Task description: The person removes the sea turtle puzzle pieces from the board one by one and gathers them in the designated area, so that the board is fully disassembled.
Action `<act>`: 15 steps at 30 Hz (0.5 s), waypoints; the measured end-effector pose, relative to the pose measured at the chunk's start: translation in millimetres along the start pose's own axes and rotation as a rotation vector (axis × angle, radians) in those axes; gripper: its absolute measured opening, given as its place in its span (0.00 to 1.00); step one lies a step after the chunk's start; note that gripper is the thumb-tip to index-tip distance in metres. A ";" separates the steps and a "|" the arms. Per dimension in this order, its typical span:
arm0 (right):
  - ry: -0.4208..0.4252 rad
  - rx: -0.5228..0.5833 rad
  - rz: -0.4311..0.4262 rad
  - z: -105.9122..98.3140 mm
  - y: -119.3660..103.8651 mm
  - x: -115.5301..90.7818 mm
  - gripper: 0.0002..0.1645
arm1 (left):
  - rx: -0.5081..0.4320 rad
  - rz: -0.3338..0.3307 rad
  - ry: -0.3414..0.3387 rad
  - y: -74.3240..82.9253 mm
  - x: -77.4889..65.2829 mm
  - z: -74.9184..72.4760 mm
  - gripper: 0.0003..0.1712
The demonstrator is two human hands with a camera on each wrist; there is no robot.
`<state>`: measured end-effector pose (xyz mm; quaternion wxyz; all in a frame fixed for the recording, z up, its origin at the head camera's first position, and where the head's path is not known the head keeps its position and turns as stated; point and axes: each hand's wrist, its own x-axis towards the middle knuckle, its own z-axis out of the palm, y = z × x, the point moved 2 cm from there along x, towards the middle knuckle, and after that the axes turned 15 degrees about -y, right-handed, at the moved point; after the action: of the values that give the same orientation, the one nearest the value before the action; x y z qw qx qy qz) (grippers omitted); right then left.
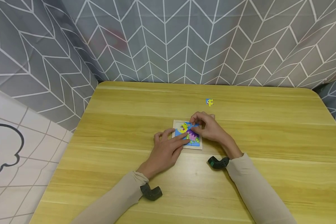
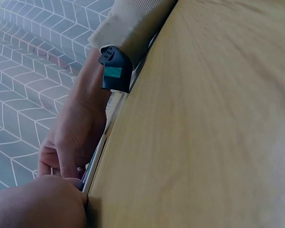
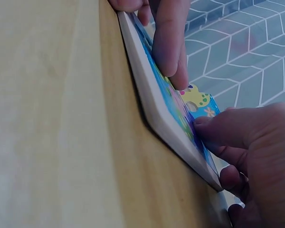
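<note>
A small square jigsaw puzzle in a pale wooden frame (image 1: 194, 148) lies on the table, with a blue, purple, pink and green picture. My right hand (image 1: 212, 129) is over its upper right part, pinching a blue and yellow puzzle piece (image 3: 199, 99) between thumb and fingers. That piece stands tilted up from the board in the right wrist view. Coming from the lower left, my left hand (image 1: 165, 151) rests extended fingers on the puzzle's picture. The left wrist view shows the puzzle only edge-on, mostly hidden behind the hands.
A loose yellow and blue puzzle piece (image 1: 209, 102) lies beyond the board, toward the table's far edge. The wooden table (image 1: 268, 124) reaches to a grey patterned curtain (image 1: 168, 40) behind it. Dark wrist devices (image 1: 218, 162) sit at both cuffs.
</note>
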<state>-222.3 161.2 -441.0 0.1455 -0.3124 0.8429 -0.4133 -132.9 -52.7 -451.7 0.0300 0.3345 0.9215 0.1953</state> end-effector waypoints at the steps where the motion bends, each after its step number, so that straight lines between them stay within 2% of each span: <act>1: 0.009 -0.002 -0.010 0.4 0.7 -0.6 0.12 | -0.003 0.000 0.000 0.2 0.0 -0.1 0.18; 8: 0.036 0.009 -0.069 2.8 3.6 -4.0 0.12 | -0.004 0.004 -0.002 0.7 0.5 0.3 0.18; 15: 0.040 -0.032 -0.122 3.7 0.1 -2.8 0.12 | -0.009 0.001 -0.009 0.7 0.2 -1.3 0.19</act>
<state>-218.4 160.8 -443.4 0.0982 -0.3573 0.8314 -0.4140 -132.8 -52.5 -450.2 0.0355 0.3356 0.9202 0.1982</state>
